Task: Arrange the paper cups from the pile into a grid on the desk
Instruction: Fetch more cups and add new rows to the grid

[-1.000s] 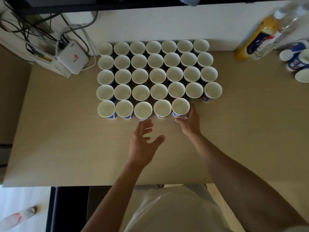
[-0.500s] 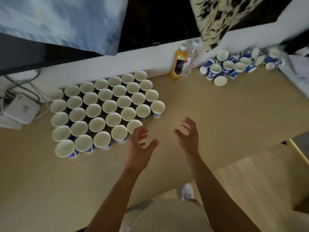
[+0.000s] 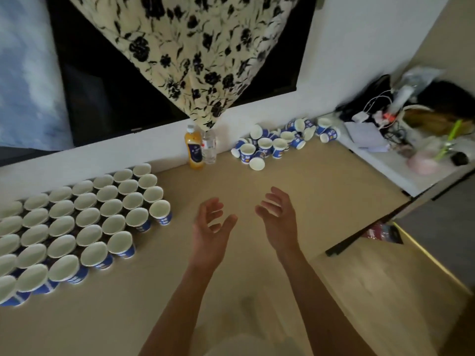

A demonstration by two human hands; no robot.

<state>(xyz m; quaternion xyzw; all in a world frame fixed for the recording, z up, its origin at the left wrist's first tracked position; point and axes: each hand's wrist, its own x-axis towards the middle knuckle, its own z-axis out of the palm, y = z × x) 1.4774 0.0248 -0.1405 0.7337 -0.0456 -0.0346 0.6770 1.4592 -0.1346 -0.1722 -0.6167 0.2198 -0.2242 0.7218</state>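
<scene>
Both hands are hanging empty over the middle of the desk, left hand and right hand with fingers spread, probably gearing up for the pile sitting against the back edge. The grid is filling the left side, upright cups packed rim to rim.

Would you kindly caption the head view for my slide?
Both hands empty over the desk, between cup grid and pile.

Matt pale wood-look desk, paper cups white inside, clear plastic bottle, floral cloth
</scene>
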